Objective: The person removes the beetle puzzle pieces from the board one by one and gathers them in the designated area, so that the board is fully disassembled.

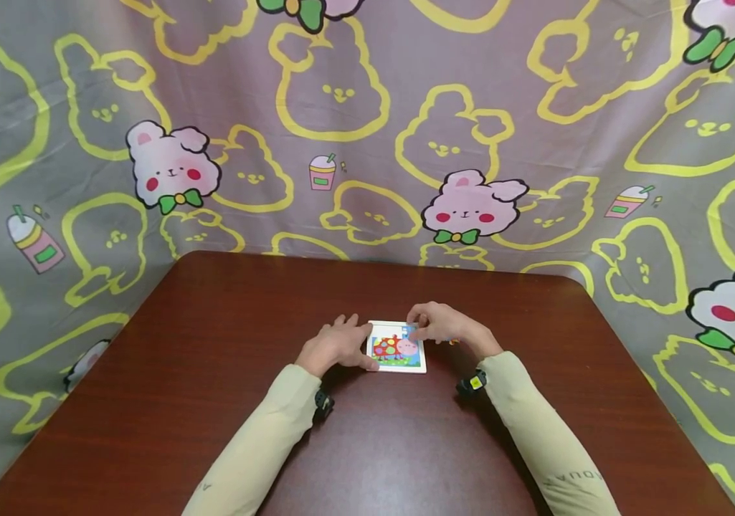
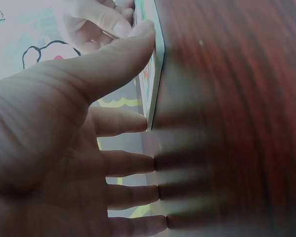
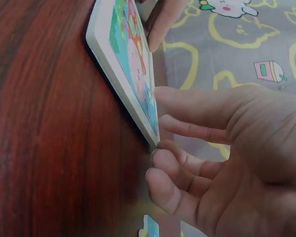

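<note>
Head view: left hand [image 1: 339, 345] wide against the puzzle [image 1: 395, 348], we can't tell whether our right hand [image 1: 441, 322] pinches anything; uneven pressing could skid the puzzle.

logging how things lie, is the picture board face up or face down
Face up: in the head view, which looks down, the picture board shows its colourful side, with a red, spotted bug.

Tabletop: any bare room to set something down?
Bare tabletop stretches beyond the framed picture to the far edge, left of the left sleeve, right of the right sleeve. Crowded: the picture, between left hand and right hand, with a small piece by the latter.
</note>
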Tool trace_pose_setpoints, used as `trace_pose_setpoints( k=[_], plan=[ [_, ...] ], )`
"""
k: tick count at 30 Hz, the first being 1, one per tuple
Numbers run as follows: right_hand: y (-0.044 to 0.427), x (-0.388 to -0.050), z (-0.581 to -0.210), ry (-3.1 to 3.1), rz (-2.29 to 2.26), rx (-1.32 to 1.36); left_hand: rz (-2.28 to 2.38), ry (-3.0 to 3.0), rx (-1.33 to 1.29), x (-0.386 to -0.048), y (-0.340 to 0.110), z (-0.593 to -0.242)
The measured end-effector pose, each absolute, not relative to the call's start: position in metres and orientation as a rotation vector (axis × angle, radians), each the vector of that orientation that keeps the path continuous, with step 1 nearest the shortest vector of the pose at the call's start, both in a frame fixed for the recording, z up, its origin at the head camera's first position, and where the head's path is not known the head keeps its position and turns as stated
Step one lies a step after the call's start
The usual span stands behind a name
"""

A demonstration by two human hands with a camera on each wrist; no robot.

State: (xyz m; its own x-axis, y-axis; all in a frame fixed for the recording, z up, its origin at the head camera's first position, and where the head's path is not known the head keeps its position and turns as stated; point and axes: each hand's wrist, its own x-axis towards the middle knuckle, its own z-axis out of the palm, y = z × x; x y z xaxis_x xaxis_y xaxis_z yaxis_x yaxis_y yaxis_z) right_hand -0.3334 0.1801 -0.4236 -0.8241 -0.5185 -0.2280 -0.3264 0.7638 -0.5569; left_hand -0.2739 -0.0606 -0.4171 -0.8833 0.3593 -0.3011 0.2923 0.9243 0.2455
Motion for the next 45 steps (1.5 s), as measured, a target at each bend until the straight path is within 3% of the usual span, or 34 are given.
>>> trace_pose_setpoints(
  k=[15, 45],
  plan=[
    [0.163, -0.320, -0.419, 2.689, -0.519, -0.701, 0.288, 2.733, 0.458, -0.274, -0.061, -0.419],
    [0.160, -0.315, -0.422, 2.715, -0.564, -0.680, 0.355, 2.721, 0.461, -0.271, -0.062, -0.417]
  ],
)
